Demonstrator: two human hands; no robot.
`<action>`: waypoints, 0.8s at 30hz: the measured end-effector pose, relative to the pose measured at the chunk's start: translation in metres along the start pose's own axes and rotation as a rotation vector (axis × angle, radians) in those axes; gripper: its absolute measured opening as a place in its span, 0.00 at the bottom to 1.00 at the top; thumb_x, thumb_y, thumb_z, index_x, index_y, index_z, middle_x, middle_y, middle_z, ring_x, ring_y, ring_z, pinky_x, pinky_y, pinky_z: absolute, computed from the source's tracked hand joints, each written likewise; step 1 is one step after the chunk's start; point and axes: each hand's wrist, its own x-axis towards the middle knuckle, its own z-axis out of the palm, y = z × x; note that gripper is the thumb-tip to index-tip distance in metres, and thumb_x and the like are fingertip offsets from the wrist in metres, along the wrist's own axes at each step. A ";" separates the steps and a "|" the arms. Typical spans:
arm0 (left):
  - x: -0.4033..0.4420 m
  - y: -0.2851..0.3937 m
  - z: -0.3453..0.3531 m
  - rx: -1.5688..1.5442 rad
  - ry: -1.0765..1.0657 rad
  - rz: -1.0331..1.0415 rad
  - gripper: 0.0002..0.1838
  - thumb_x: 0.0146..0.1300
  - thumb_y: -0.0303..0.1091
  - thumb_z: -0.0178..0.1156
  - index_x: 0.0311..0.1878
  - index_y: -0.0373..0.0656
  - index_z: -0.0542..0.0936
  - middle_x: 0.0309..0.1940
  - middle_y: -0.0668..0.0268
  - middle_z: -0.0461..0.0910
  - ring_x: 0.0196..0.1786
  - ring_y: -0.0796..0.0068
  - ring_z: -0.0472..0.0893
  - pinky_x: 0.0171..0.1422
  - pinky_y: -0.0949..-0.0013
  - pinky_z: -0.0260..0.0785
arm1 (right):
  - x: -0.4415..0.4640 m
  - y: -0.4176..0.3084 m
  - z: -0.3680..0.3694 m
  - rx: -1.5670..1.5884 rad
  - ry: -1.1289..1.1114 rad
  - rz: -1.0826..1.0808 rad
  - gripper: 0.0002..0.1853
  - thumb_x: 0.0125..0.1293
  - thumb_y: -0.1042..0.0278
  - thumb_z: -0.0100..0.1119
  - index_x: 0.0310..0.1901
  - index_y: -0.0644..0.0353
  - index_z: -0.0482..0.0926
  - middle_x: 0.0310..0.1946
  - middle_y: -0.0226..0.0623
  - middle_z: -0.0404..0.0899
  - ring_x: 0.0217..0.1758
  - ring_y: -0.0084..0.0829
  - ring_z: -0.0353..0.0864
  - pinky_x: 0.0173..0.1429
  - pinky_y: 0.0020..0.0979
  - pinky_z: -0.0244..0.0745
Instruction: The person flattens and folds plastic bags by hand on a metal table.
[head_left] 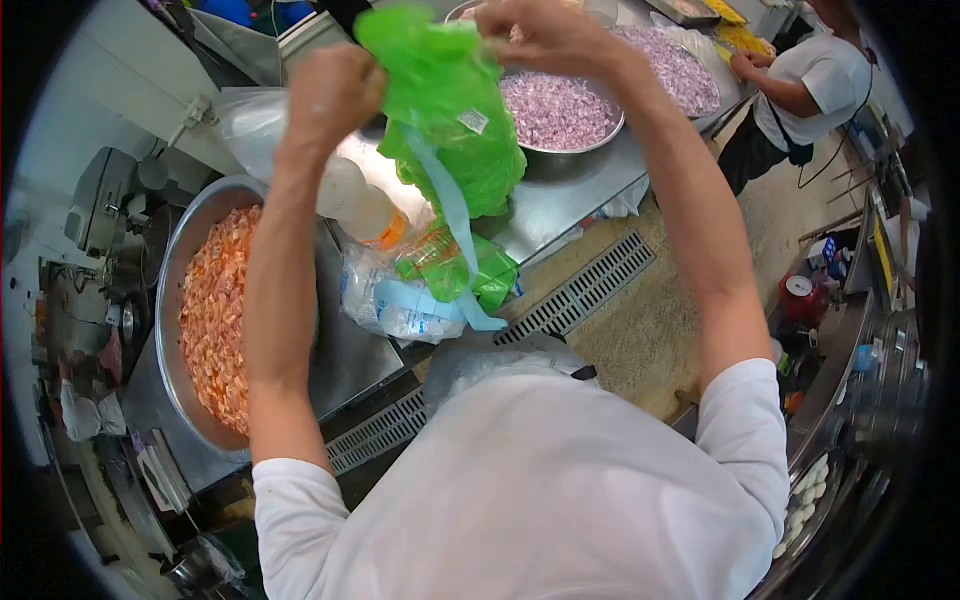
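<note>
The left hand (335, 95) and right hand (550, 35) pinch a green bag (455, 150) at upper center. Likely light, limp and slippery, it seems best gripped by its upper edges.

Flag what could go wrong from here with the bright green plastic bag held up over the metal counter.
Bright green plastic bag, up between left hand and right hand, hangs close to the round silver bowl of chopped pinkish food; a swing might brush the food. Long pale blue strip dangles in front and could snag. Crumpled clear plastic packaging sits at the counter's edge and may slip off.
</note>
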 end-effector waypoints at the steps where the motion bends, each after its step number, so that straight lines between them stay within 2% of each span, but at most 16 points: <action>1: -0.003 -0.010 0.024 0.033 -0.148 0.004 0.13 0.58 0.37 0.61 0.26 0.36 0.84 0.27 0.46 0.81 0.31 0.43 0.82 0.39 0.48 0.76 | 0.001 0.029 0.027 -0.082 -0.080 -0.018 0.11 0.65 0.63 0.67 0.41 0.63 0.82 0.32 0.43 0.84 0.35 0.40 0.83 0.45 0.42 0.78; 2: -0.013 -0.013 0.043 -0.146 -0.285 -0.046 0.12 0.55 0.35 0.58 0.27 0.35 0.84 0.25 0.43 0.80 0.30 0.41 0.82 0.38 0.47 0.75 | -0.005 0.042 0.047 -0.073 -0.185 0.066 0.12 0.65 0.63 0.66 0.44 0.62 0.81 0.35 0.46 0.84 0.38 0.43 0.83 0.46 0.43 0.78; 3: -0.023 -0.015 0.059 -0.090 -0.365 -0.150 0.13 0.54 0.35 0.57 0.28 0.34 0.84 0.26 0.41 0.81 0.31 0.40 0.82 0.39 0.47 0.76 | -0.011 0.055 0.065 -0.063 -0.290 0.152 0.13 0.65 0.64 0.66 0.46 0.62 0.81 0.37 0.48 0.84 0.40 0.46 0.83 0.48 0.44 0.78; 5: -0.053 -0.030 0.099 -0.368 -0.213 -0.209 0.13 0.53 0.35 0.57 0.32 0.35 0.84 0.28 0.41 0.81 0.34 0.40 0.84 0.41 0.49 0.76 | -0.038 0.061 0.105 -0.064 -0.343 0.209 0.14 0.68 0.66 0.62 0.52 0.60 0.80 0.43 0.50 0.83 0.45 0.50 0.83 0.51 0.45 0.77; 6: -0.066 -0.024 0.103 -0.424 -0.262 -0.230 0.13 0.54 0.34 0.57 0.36 0.37 0.85 0.30 0.42 0.82 0.36 0.41 0.84 0.43 0.49 0.76 | -0.061 0.058 0.127 0.067 -0.251 0.219 0.13 0.69 0.63 0.60 0.50 0.61 0.79 0.42 0.52 0.82 0.46 0.53 0.82 0.52 0.47 0.76; 7: -0.082 -0.029 0.123 -0.442 -0.212 -0.193 0.14 0.55 0.35 0.57 0.40 0.38 0.85 0.33 0.43 0.83 0.37 0.42 0.85 0.43 0.50 0.76 | -0.079 0.053 0.140 0.198 -0.158 0.228 0.13 0.71 0.61 0.58 0.48 0.62 0.79 0.41 0.54 0.81 0.47 0.55 0.82 0.52 0.49 0.75; 9: -0.095 -0.004 0.123 -0.499 -0.221 -0.337 0.14 0.56 0.35 0.59 0.40 0.36 0.84 0.33 0.44 0.84 0.38 0.44 0.86 0.43 0.52 0.76 | -0.093 0.044 0.138 0.286 -0.093 0.230 0.11 0.70 0.65 0.57 0.49 0.62 0.78 0.42 0.54 0.81 0.48 0.55 0.81 0.53 0.49 0.74; 10: -0.097 0.003 0.122 -0.507 -0.162 -0.376 0.13 0.56 0.34 0.60 0.40 0.36 0.84 0.32 0.45 0.84 0.38 0.45 0.86 0.43 0.53 0.76 | -0.096 0.037 0.138 0.338 -0.068 0.226 0.11 0.70 0.67 0.57 0.49 0.62 0.77 0.43 0.54 0.81 0.48 0.55 0.80 0.54 0.49 0.74; 13: -0.088 0.019 0.113 -0.503 0.061 -0.452 0.10 0.56 0.32 0.62 0.38 0.35 0.84 0.31 0.49 0.84 0.37 0.49 0.85 0.42 0.55 0.76 | -0.095 0.022 0.128 0.199 0.141 0.216 0.11 0.67 0.70 0.58 0.48 0.64 0.77 0.42 0.53 0.80 0.48 0.55 0.79 0.53 0.48 0.73; 14: -0.090 0.027 0.107 -0.491 0.165 -0.469 0.09 0.56 0.31 0.63 0.37 0.36 0.83 0.31 0.50 0.83 0.37 0.50 0.85 0.42 0.56 0.76 | -0.096 0.015 0.125 0.208 0.223 0.219 0.12 0.63 0.73 0.59 0.47 0.66 0.77 0.40 0.50 0.78 0.45 0.50 0.78 0.53 0.44 0.72; 15: -0.095 0.038 0.099 -0.480 0.261 -0.490 0.08 0.55 0.29 0.63 0.36 0.36 0.83 0.31 0.52 0.83 0.36 0.52 0.85 0.42 0.57 0.76 | -0.097 0.003 0.121 0.188 0.261 0.197 0.11 0.62 0.73 0.59 0.46 0.66 0.77 0.40 0.49 0.78 0.45 0.49 0.77 0.54 0.43 0.71; 16: -0.099 0.054 0.085 -0.495 0.264 -0.466 0.06 0.53 0.27 0.65 0.34 0.39 0.83 0.31 0.55 0.81 0.35 0.53 0.84 0.40 0.59 0.75 | -0.098 -0.011 0.116 0.168 0.299 0.177 0.11 0.61 0.73 0.59 0.45 0.65 0.78 0.39 0.48 0.78 0.46 0.49 0.76 0.55 0.43 0.70; 19: -0.114 0.075 0.092 -0.525 0.317 -0.220 0.07 0.52 0.28 0.67 0.35 0.39 0.83 0.31 0.55 0.81 0.34 0.52 0.83 0.37 0.58 0.74 | -0.108 -0.025 0.125 0.068 0.313 0.151 0.11 0.57 0.72 0.60 0.42 0.63 0.78 0.41 0.43 0.78 0.51 0.46 0.75 0.60 0.45 0.67; 21: -0.132 0.062 0.116 -0.446 0.183 -0.234 0.09 0.51 0.28 0.67 0.37 0.41 0.84 0.33 0.54 0.82 0.32 0.49 0.83 0.37 0.56 0.74 | -0.116 -0.022 0.141 -0.010 0.306 0.125 0.10 0.56 0.70 0.60 0.39 0.62 0.78 0.41 0.41 0.78 0.51 0.47 0.74 0.60 0.47 0.66; 22: -0.142 0.049 0.131 -0.432 0.142 -0.220 0.09 0.51 0.28 0.67 0.38 0.41 0.84 0.33 0.54 0.82 0.32 0.49 0.83 0.37 0.56 0.74 | -0.123 -0.014 0.149 -0.052 0.249 0.187 0.10 0.57 0.69 0.60 0.41 0.61 0.79 0.43 0.39 0.79 0.55 0.45 0.74 0.63 0.48 0.63; 24: -0.143 0.044 0.131 -0.406 0.083 -0.211 0.10 0.50 0.26 0.66 0.38 0.41 0.84 0.32 0.52 0.83 0.31 0.46 0.82 0.36 0.57 0.75 | -0.134 -0.001 0.172 -0.090 0.274 0.203 0.10 0.58 0.68 0.59 0.40 0.61 0.81 0.42 0.41 0.80 0.53 0.46 0.76 0.61 0.47 0.67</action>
